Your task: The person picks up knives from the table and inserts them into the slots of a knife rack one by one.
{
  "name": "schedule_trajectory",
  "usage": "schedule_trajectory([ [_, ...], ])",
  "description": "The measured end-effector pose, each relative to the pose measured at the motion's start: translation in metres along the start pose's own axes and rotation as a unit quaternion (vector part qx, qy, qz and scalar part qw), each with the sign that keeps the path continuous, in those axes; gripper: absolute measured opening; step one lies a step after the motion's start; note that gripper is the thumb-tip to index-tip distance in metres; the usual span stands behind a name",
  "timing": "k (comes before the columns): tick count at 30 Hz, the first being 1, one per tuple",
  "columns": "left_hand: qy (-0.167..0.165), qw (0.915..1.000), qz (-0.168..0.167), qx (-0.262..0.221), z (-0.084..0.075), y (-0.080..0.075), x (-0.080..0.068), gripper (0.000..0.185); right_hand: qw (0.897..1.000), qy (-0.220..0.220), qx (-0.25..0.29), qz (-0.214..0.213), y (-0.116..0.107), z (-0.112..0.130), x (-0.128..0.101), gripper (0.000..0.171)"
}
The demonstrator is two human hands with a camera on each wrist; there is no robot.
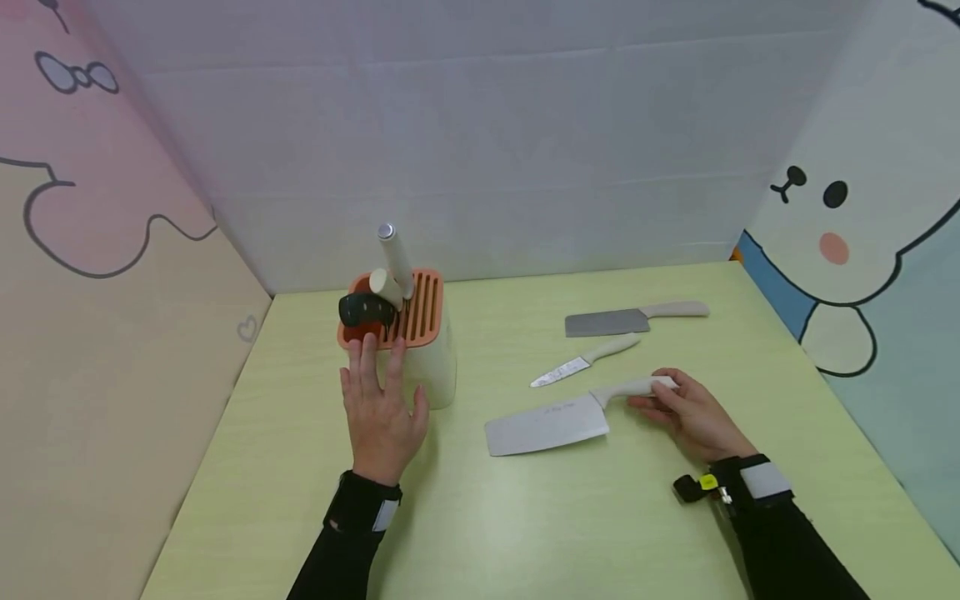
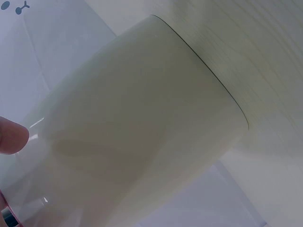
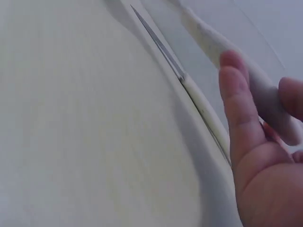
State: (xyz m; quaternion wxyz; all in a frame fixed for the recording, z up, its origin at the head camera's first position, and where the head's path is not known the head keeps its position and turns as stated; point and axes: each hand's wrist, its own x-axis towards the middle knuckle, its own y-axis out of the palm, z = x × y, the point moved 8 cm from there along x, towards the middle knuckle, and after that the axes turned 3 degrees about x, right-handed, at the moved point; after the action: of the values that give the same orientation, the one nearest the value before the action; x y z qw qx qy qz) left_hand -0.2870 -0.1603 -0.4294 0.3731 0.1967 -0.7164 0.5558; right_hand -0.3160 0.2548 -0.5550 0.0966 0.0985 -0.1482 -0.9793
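My right hand holds a large cleaver by the end of its white handle, thumb on one side and fingers on the other. Its broad blade points left, over the table. Straight-fingered, my left hand is at the front of a cream knife block, fingertips near its orange slotted top. Whether the palm touches the block cannot be seen. The block's smooth wall fills the left wrist view. Beyond the held cleaver lies a small knife with a white handle.
A second, smaller cleaver lies behind the small knife. Two white handles and a dark green handle stick out of the block. A white wall borders the table's back edge, with printed panels at both sides.
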Motion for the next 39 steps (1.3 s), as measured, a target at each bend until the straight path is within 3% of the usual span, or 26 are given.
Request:
schedule_trajectory([
  [3,0.000,1.0000,-0.001,0.000,0.000,-0.001,-0.001,0.086,0.997,0.002,0.068,-0.025,0.003,-0.008,0.002,0.059],
  [6,0.000,1.0000,-0.002,0.001,0.000,-0.002,-0.002,0.086,0.995,-0.009,0.093,-0.036,0.004,-0.013,0.004,0.067],
  [15,-0.007,1.0000,0.001,-0.004,0.000,-0.002,-0.005,0.089,0.992,-0.041,0.122,0.012,0.010,-0.014,0.003,0.032],
  [20,-0.010,0.9999,0.002,-0.004,0.001,-0.001,-0.006,0.089,0.988,-0.051,0.144,0.036,0.012,-0.013,0.003,0.034],
  [27,-0.010,0.9999,0.005,-0.013,0.001,-0.003,-0.008,0.085,0.990,-0.052,0.130,0.019,0.010,-0.014,0.003,0.050],
  [34,-0.006,0.9998,0.008,-0.015,0.001,-0.005,-0.004,0.084,0.990,-0.076,0.119,0.006,0.015,-0.006,0.002,0.042],
  [39,-0.005,0.9996,0.015,-0.022,0.002,-0.005,0.002,0.082,0.991,-0.116,0.071,-0.005,0.021,0.012,0.002,0.037],
])
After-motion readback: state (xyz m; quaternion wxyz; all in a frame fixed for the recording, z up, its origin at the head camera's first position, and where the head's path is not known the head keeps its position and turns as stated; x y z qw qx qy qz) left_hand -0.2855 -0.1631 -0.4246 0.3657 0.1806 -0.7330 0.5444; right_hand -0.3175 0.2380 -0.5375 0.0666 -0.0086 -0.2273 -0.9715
